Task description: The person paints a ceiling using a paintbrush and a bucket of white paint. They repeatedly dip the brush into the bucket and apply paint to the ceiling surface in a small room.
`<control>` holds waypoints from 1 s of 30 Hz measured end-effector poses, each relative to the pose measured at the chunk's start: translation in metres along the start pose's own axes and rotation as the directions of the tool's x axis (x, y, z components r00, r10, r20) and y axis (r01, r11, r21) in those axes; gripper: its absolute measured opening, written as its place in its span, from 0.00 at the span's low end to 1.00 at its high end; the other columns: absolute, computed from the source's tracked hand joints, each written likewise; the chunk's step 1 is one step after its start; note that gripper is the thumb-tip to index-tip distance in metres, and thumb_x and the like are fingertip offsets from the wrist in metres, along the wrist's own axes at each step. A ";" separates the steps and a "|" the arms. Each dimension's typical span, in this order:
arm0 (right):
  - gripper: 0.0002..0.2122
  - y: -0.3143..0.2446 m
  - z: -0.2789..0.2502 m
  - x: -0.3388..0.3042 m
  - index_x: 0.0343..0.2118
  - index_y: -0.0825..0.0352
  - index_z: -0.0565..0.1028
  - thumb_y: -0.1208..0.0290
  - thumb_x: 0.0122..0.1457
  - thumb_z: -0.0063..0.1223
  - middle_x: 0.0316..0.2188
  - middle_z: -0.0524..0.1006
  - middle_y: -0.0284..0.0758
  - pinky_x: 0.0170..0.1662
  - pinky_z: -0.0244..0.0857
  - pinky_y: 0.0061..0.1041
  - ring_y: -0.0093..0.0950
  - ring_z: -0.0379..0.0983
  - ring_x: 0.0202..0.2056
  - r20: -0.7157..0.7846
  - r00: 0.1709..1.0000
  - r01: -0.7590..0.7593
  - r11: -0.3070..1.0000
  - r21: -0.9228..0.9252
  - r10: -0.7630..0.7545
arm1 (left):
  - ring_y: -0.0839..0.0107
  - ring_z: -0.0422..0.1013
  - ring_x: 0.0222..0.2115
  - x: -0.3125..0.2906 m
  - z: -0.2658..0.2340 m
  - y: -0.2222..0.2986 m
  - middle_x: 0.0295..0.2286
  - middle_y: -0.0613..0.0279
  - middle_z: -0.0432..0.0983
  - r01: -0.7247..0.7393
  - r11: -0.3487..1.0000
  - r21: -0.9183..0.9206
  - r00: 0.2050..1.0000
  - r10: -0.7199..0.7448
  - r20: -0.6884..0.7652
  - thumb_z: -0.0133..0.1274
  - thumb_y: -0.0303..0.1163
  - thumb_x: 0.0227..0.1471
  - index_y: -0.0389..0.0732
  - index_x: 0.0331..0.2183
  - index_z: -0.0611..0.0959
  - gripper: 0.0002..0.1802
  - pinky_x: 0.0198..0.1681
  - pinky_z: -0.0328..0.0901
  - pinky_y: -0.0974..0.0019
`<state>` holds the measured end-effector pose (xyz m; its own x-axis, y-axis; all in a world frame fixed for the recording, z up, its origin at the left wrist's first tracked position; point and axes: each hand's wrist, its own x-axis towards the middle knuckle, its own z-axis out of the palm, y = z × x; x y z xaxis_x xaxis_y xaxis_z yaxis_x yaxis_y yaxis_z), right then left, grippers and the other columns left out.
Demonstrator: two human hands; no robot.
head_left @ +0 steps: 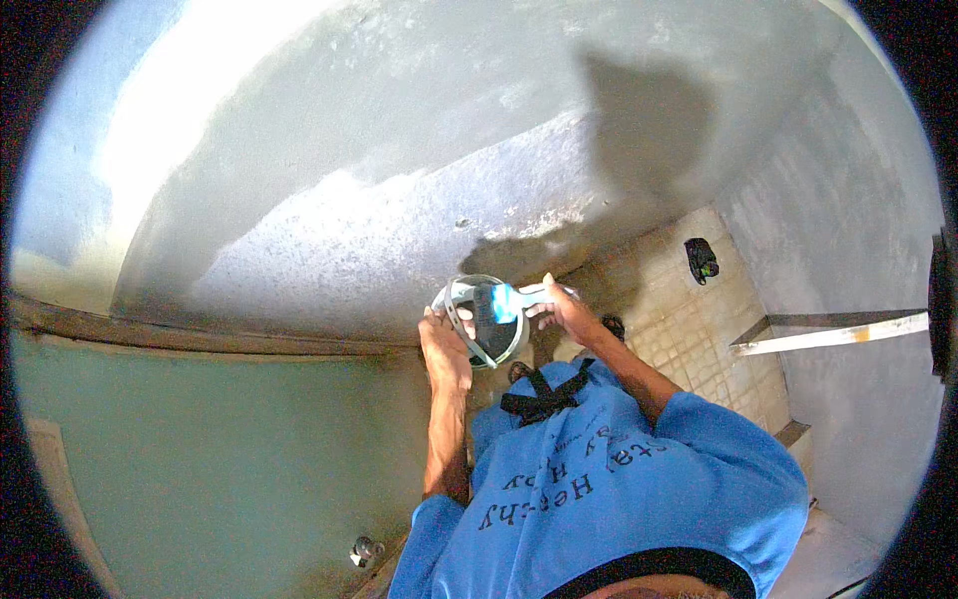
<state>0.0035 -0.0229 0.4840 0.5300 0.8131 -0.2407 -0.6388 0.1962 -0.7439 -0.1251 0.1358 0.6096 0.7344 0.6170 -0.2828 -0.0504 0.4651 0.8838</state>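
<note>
In front of my waist, my left hand [446, 347] grips the side of a round, pale paint bucket [515, 349], its thumb at the rim and some fingers reaching inside. A light strap or handle crosses the bucket's opening. My right hand [563, 311] is closed around the handle of a wide paintbrush [505, 302]. The brush lies across the bucket's mouth, its dark bristles over the inside and its metal band shining bright. How much paint the bucket holds is hard to make out. Ahead rises a wall [399, 230] with a pale, speckled patch between darker grey areas.
A green door [230, 449] with a round knob [365, 551] stands at my left. On the tiled floor [699, 319] lies a black bag-like item [702, 260]. A white bar [838, 334] juts from the right wall. Dark shadows fall on the wall ahead.
</note>
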 end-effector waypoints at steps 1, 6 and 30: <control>0.30 -0.001 0.004 -0.005 0.45 0.68 0.73 0.43 0.62 0.30 0.36 0.78 0.36 0.34 0.69 0.27 0.25 0.75 0.35 -0.017 1.000 0.011 1.000 -0.026 -0.012 | 0.70 0.64 0.26 -0.006 0.001 0.001 0.29 0.61 0.71 -0.018 0.999 -0.037 1.000 0.019 0.007 0.34 0.52 0.59 0.39 0.44 0.70 0.26 0.31 0.60 0.67; 0.31 -0.003 -0.019 -0.004 0.50 0.68 0.68 0.42 0.61 0.31 0.43 0.75 0.39 0.42 0.69 0.33 0.31 0.73 0.44 0.058 0.993 -0.114 0.970 0.216 0.104 | 0.69 0.64 0.26 -0.010 0.002 -0.006 0.29 0.59 0.70 -0.006 0.992 -0.126 1.000 0.003 -0.020 0.35 0.51 0.59 0.37 0.43 0.70 0.26 0.30 0.59 0.67; 0.09 -0.113 -0.013 -0.011 0.41 0.68 0.72 0.74 0.58 0.51 0.43 0.74 0.41 0.45 0.68 0.32 0.37 0.72 0.45 0.099 0.874 0.481 0.876 -0.035 -0.475 | 0.68 0.63 0.26 -0.028 0.047 0.000 0.29 0.58 0.70 -0.091 0.952 -0.292 0.991 0.059 -0.118 0.37 0.46 0.57 0.35 0.37 0.70 0.22 0.32 0.59 0.64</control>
<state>0.0772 -0.0607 0.5630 0.7118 0.6717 0.2051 -0.2855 0.5435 -0.7894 -0.1137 0.0885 0.6355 0.6449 0.7140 -0.2725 -0.3130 0.5720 0.7582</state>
